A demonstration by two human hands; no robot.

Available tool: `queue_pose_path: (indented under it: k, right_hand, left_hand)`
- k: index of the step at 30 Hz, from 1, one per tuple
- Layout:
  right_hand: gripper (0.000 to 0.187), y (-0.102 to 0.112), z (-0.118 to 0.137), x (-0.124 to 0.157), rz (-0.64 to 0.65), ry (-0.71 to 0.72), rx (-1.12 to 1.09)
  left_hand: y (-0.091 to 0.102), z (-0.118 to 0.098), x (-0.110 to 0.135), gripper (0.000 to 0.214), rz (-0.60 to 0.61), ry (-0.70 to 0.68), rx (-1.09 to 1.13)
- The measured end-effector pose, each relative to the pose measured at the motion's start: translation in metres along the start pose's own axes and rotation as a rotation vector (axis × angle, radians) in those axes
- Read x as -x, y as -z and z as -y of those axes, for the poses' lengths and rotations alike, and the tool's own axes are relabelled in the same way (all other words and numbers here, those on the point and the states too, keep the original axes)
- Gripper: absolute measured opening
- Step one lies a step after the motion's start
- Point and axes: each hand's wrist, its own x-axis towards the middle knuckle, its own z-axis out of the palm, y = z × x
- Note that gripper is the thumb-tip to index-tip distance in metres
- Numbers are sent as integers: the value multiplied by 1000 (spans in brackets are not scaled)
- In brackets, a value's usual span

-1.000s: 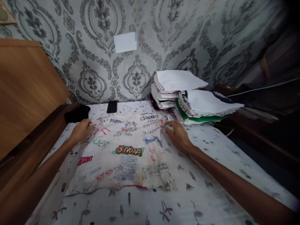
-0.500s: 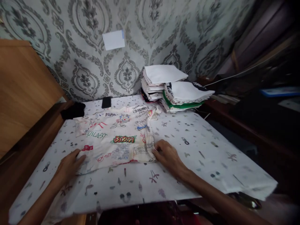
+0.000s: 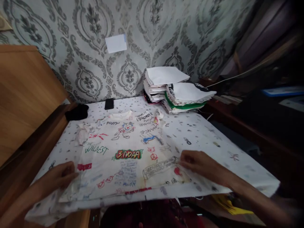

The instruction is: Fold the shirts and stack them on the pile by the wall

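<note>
A white tee w/ lots of drawings is lying spread out on the tablecloth, right b/w the two hands. Its neck is pointing at the wall, & its bottom is sitting near the front edge of the cloth. Both sleeves are looking scrunched up. A drawn figure is showing near the top, & "3.NOAA" is showing in bright letters in the mid. The L hand is pinching the L side of the tee, down low, w/ thumb & fingers close tog. The R hand is pinching the R side, also low, w/ its fingers curling in. At the bk, a black phone is lying flat, & a black cloth is lying in a heap near it, on the L. Two piles of folded clothes are sitting at the bk R, close tog.: a tall pile & a low pile w/ a green layer. A bit of white paper is sticking to the wall. A big brown wood board is standing at the far L. Smth yellow is showing below the R front, too blurry to name.
</note>
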Motion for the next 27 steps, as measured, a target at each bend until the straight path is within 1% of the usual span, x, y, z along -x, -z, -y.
queue_pose_path:
  k: [1,2,4,5,6,7,8,10,12,14,17,19,21,23,24,25,27]
  right_hand:
    - [32,6,-6,-14,-62,22,74]
    - [30,12,-10,-33,-134,36,125]
    - [29,26,-11,-78,-280,14,207]
    - [29,31,-10,-102,-354,-9,256]
    - [32,36,-7,-127,-416,-39,300]
    - [35,38,-3,-150,-454,-73,333]
    - [38,38,1,-171,-470,-100,349]
    - [42,34,5,-204,-508,-183,397]
    - [43,27,6,-225,-545,-243,441]
    - [37,21,2,-235,-557,-275,440]
    - [23,21,-7,-241,-542,-271,378]
    - [21,26,-13,-240,-574,-240,332]
    - [18,31,-17,-239,-651,-218,260]
    - [14,35,-20,-235,-721,-205,120]
    - [11,35,-19,-234,-738,-197,10]
    - [10,35,-18,-231,-741,-187,-122]
    - [10,33,-12,-226,-727,-153,-379]
  left_hand:
    - [5,-4,-11,52,18,-14,-18]
    - [13,-8,-25,52,-9,-31,-29]
    - [32,-15,-64,49,-144,-37,-80]
    - [41,-18,-85,46,-248,-15,-104]
    - [48,-21,-107,44,-340,35,-126]
    - [54,-24,-127,46,-417,113,-165]
    - [57,-26,-146,50,-468,175,-197]
    - [57,-31,-176,60,-518,266,-236]
    - [54,-33,-195,64,-527,297,-257]
    - [51,-31,-204,56,-486,272,-281]
    - [55,-23,-203,36,-415,205,-346]
    - [62,-14,-195,33,-447,225,-388]
    - [68,-4,-186,35,-480,266,-414]
    - [72,3,-179,35,-444,291,-448]
    - [73,4,-178,34,-416,300,-472]
    - [73,2,-178,32,-396,301,-502]
    - [68,-12,-183,31,-415,249,-559]
